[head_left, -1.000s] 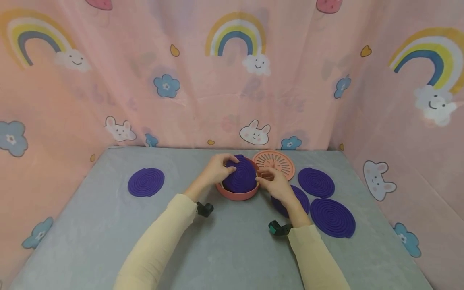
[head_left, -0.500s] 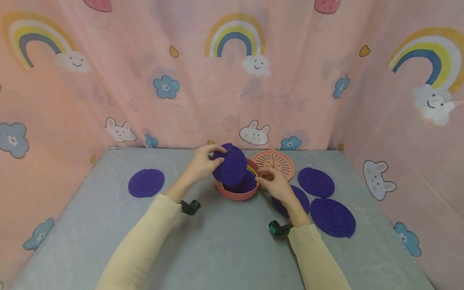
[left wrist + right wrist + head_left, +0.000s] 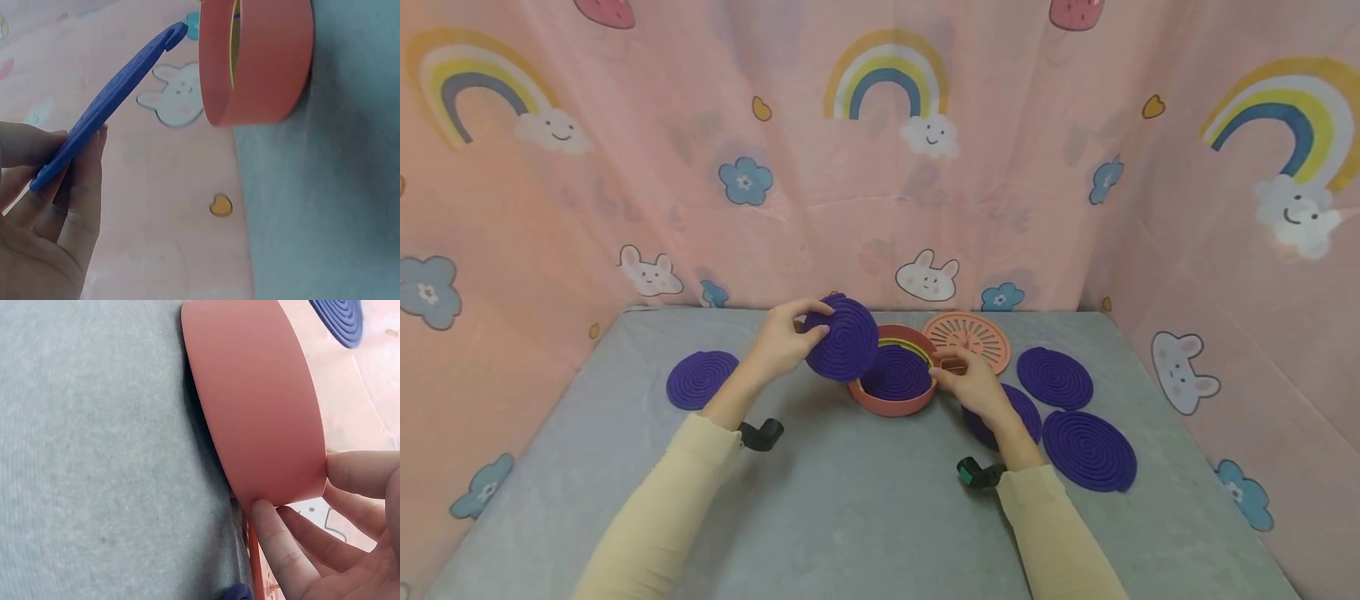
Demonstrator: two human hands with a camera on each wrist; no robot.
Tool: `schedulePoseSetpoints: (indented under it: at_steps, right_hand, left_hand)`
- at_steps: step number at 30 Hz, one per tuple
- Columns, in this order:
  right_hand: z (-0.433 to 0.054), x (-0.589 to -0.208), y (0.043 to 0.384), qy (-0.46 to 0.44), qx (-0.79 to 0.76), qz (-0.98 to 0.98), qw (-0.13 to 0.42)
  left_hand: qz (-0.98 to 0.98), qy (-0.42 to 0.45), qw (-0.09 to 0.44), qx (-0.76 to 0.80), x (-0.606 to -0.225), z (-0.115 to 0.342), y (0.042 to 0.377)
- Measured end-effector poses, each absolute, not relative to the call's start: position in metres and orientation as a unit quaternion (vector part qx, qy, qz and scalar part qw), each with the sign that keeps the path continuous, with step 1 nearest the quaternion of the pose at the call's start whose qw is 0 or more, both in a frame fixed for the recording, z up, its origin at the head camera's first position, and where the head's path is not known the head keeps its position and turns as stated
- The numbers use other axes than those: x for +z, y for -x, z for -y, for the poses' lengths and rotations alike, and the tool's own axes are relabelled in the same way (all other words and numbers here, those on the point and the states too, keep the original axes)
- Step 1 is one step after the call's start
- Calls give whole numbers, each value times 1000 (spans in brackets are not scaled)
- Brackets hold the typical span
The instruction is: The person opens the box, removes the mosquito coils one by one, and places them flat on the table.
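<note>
My left hand (image 3: 782, 340) pinches a purple spiral coaster (image 3: 844, 340) by its left edge, between thumb and fingers. It is raised and tilted, overlapping the left rim of a round pink box (image 3: 891, 407) in the head view. Edge-on, the same coaster (image 3: 115, 100) shows beside the box (image 3: 275, 69) in the left wrist view. Another purple coaster (image 3: 895, 373) lies inside the box, with a yellow band along the inner wall. My right hand (image 3: 973, 385) holds the box at its right side, one digit at the rim and another low on the wall (image 3: 262, 406).
An orange slotted disc (image 3: 967, 333) lies behind my right hand. To the right are two purple coasters (image 3: 1055, 379), and a third (image 3: 1018, 412) is partly under my right wrist. One more coaster (image 3: 700, 379) lies at the left on the grey cloth (image 3: 850, 517). A patterned curtain (image 3: 820, 208) hangs behind.
My left hand has lifted the coaster from over the box and carried it left, uncovering the coaster inside. My right hand has stayed at the box.
</note>
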State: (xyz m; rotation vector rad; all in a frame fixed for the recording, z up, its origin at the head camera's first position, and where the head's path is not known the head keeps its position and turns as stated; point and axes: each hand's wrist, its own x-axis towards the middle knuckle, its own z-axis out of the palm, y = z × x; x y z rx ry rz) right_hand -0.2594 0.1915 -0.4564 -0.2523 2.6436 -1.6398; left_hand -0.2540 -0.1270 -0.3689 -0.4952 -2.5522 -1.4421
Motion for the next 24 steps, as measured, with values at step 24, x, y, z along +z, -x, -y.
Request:
schedulePoseSetpoints:
  at_steps: [24]
  right_hand:
    - [-192,-456,259,79,-525,-847,11]
  left_hand:
    - [869,32,101,-483,-427,193,268]
